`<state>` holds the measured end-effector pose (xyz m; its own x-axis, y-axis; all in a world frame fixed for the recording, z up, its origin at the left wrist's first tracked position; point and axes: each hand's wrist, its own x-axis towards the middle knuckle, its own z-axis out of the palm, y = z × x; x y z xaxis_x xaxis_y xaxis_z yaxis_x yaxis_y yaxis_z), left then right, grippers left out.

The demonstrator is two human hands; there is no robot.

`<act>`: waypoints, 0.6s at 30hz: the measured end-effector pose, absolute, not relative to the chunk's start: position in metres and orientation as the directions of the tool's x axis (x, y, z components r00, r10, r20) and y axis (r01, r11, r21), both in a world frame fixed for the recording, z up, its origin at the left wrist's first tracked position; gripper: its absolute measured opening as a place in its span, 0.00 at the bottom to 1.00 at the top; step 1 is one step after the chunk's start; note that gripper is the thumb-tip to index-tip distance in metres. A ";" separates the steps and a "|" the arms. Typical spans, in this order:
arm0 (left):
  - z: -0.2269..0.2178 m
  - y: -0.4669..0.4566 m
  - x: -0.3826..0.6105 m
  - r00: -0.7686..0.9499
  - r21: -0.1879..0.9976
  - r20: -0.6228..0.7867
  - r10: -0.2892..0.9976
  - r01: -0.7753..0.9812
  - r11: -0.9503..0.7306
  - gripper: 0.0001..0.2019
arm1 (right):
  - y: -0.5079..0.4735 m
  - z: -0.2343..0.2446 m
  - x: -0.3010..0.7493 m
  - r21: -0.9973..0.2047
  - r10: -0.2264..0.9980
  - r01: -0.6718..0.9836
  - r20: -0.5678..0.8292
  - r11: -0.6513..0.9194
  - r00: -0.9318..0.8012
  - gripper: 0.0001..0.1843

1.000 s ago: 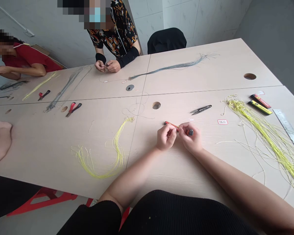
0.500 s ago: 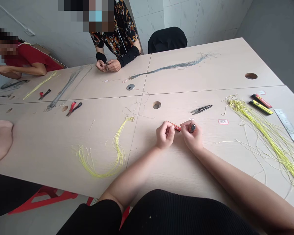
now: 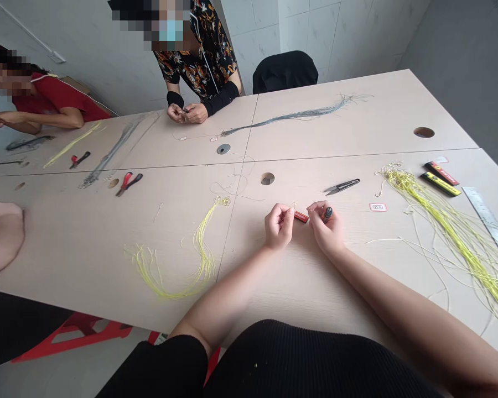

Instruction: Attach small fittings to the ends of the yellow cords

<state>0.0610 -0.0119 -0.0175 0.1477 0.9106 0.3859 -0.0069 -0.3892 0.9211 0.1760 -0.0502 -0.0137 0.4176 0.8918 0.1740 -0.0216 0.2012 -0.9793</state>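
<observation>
- The left hand point(image 3: 279, 228) is raised over the counter point(image 3: 274, 287), its thumb and forefinger pinched together on a thin, pale piece point(image 3: 294, 205); the tip pokes up just past the fingers, and its exact shape is too small to tell.
- The right hand point(image 3: 327, 229) has its fingers curled around a dark, pen-like tool point(image 3: 328, 212), with one end sticking up out of the grip.
- The two hands are near each other but apart, and the pale piece sits on the side of the left fingers that faces the right hand.
- A small red box point(image 3: 301, 217) shows between the hands, partly hidden by the left fingers; whether they touch it cannot be told.
- Beyond the right hand lie black snips point(image 3: 343, 186) and, farther right, a pink-edged label point(image 3: 378, 207).
- A large bundle of yellow lines point(image 3: 456, 237) spreads to the right, well apart from the fingers; a smaller yellow bundle point(image 3: 200, 237) curves on the left.
</observation>
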 end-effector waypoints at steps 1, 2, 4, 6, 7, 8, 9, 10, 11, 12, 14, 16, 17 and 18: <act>-0.017 -0.012 0.061 0.152 0.924 0.381 0.912 -0.018 -0.383 0.20 | -0.051 -0.014 0.176 -0.978 0.890 -0.010 0.187 0.211 0.416 0.10; -0.017 -0.012 0.061 0.158 0.925 0.379 0.912 -0.031 -0.379 0.21 | -0.052 -0.013 0.176 -0.975 0.886 0.011 0.205 0.221 0.416 0.10; -0.018 -0.011 0.060 0.172 0.926 0.378 0.910 -0.055 -0.374 0.21 | -0.053 -0.013 0.176 -0.969 0.876 0.073 0.246 0.238 0.414 0.10; -0.018 -0.011 0.060 0.196 0.925 0.381 0.904 -0.066 -0.375 0.21 | -0.054 -0.012 0.176 -0.959 0.868 0.129 0.283 0.252 0.408 0.11; -0.018 -0.012 0.060 0.209 0.924 0.382 0.900 -0.066 -0.377 0.21 | -0.055 -0.011 0.175 -0.955 0.865 0.148 0.297 0.258 0.406 0.11; -0.019 -0.012 0.060 0.221 0.923 0.385 0.896 -0.064 -0.380 0.20 | -0.055 -0.011 0.175 -0.951 0.861 0.161 0.307 0.263 0.405 0.12; -0.019 -0.012 0.060 0.230 0.920 0.390 0.891 -0.062 -0.387 0.20 | -0.055 -0.011 0.175 -0.948 0.859 0.171 0.315 0.267 0.404 0.12; -0.019 -0.012 0.060 0.238 0.917 0.397 0.886 -0.059 -0.395 0.20 | -0.055 -0.010 0.175 -0.946 0.857 0.180 0.321 0.269 0.404 0.12; -0.019 -0.012 0.060 0.247 0.914 0.403 0.881 -0.055 -0.403 0.19 | -0.055 -0.010 0.175 -0.945 0.856 0.188 0.324 0.269 0.403 0.12; -0.019 -0.012 0.060 0.255 0.911 0.408 0.877 -0.051 -0.409 0.19 | -0.055 -0.009 0.175 -0.943 0.856 0.195 0.327 0.270 0.401 0.12; -0.019 -0.012 0.060 0.270 0.905 0.420 0.866 -0.050 -0.423 0.19 | -0.054 -0.008 0.175 -0.939 0.855 0.204 0.337 0.276 0.395 0.11; -0.019 -0.012 0.060 0.278 0.897 0.436 0.856 -0.057 -0.438 0.18 | -0.054 -0.007 0.175 -0.936 0.853 0.209 0.346 0.284 0.391 0.10; -0.019 -0.012 0.060 0.279 0.893 0.445 0.851 -0.062 -0.446 0.18 | -0.054 -0.007 0.174 -0.934 0.851 0.211 0.351 0.288 0.392 0.09; -0.019 -0.012 0.060 0.281 0.890 0.451 0.847 -0.065 -0.452 0.18 | -0.054 -0.007 0.174 -0.933 0.848 0.213 0.354 0.291 0.394 0.09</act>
<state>0.0600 -0.0118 -0.0190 0.2808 0.8473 0.4509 -0.0648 -0.4520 0.8897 0.1743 -0.0540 -0.0071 0.3943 0.8479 0.3544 0.2135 0.2906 -0.9327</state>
